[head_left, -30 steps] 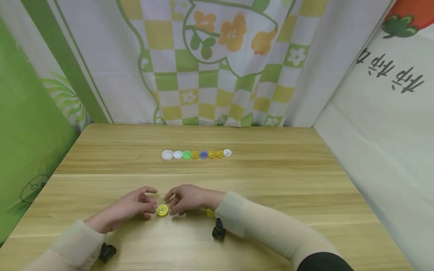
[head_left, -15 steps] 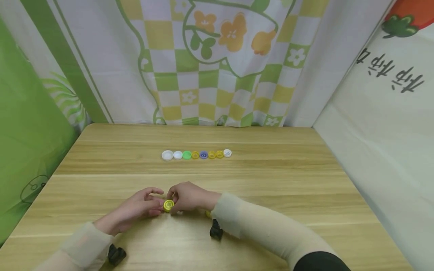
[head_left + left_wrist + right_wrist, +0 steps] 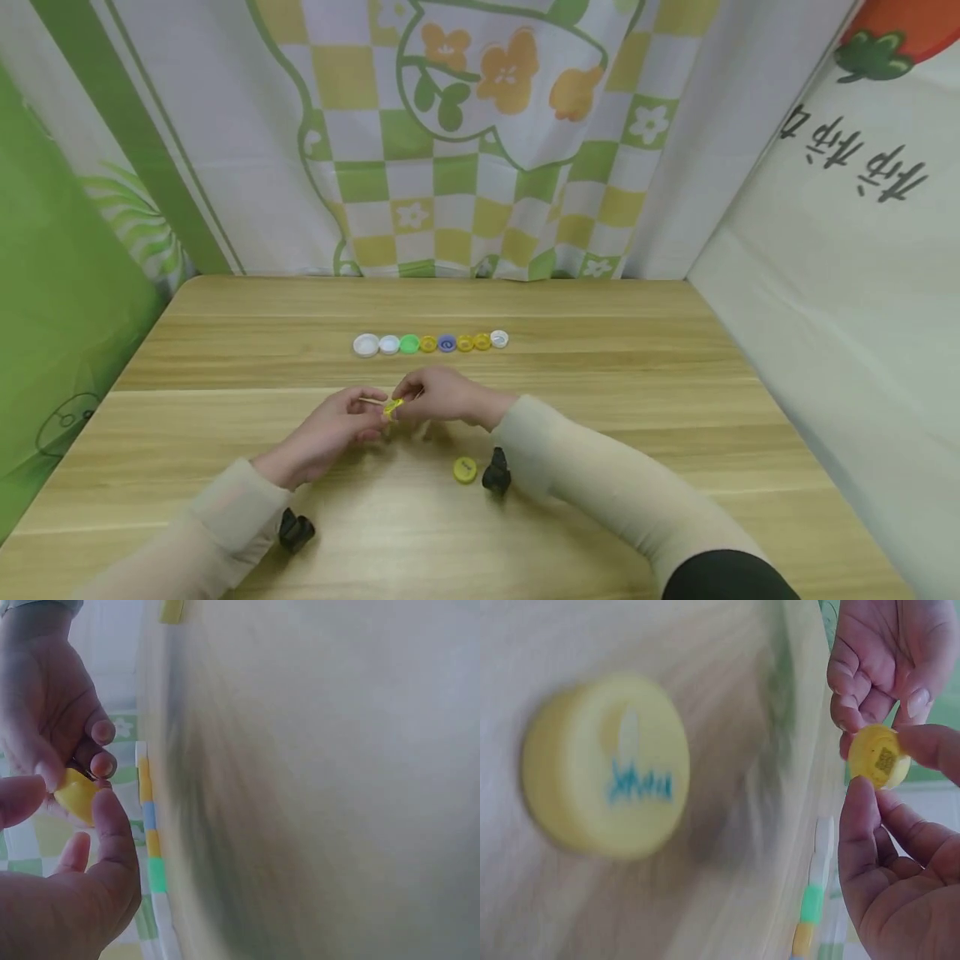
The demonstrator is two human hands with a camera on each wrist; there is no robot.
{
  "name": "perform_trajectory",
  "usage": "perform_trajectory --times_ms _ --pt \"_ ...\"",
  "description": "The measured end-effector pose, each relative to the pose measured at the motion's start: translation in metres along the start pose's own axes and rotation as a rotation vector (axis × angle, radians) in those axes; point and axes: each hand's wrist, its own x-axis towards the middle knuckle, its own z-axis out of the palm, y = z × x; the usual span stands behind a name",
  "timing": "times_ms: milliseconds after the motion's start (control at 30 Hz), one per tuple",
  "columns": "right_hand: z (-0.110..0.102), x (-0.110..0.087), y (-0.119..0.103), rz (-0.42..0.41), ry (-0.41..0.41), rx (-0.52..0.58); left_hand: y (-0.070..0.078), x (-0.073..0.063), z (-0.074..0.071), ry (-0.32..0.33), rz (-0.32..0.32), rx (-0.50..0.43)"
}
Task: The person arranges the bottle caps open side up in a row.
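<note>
A yellow bottle cap (image 3: 393, 407) is up off the table between my two hands, tilted, its hollow inside with a small dark printed square facing the right wrist camera. My right hand (image 3: 450, 395) pinches the cap (image 3: 879, 756) between thumb and fingertips. From the other side my left hand (image 3: 333, 429) has its thumb and forefinger at the rim, the forefinger on the cap (image 3: 75, 796) in the left wrist view. A second yellow cap (image 3: 465, 470) with blue-green writing on top lies on the table below the right forearm.
Across the back of the wooden table (image 3: 600, 333) runs a row of touching caps: white ones (image 3: 366, 346) at the left, then green (image 3: 409, 343), yellow, purple (image 3: 447, 343), yellow and white. Patterned curtains (image 3: 465, 175) stand behind.
The yellow cap has come up off the table, moving forward and right with both hands, and has been tipped. The second yellow cap has come out from behind the right sleeve.
</note>
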Motion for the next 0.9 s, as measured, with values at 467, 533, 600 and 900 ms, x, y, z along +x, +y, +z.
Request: perform_trajectory --times_ms 467,533,600,900 --pt "-0.031 -0.006 0.022 0.132 0.040 0.535 0.024 0.042 0.016 0.039 0.087 0.025" --pt "-0.034 -0.007 0.023 0.145 0.045 0.568 0.025 0.046 0.019 0.059 0.102 0.004" --pt "-0.037 -0.007 0.025 0.158 0.048 0.580 0.025 0.051 0.023 0.083 0.112 -0.013" --pt "-0.047 -0.007 0.031 0.171 0.111 0.569 0.031 0.066 0.031 0.131 0.114 -0.028"
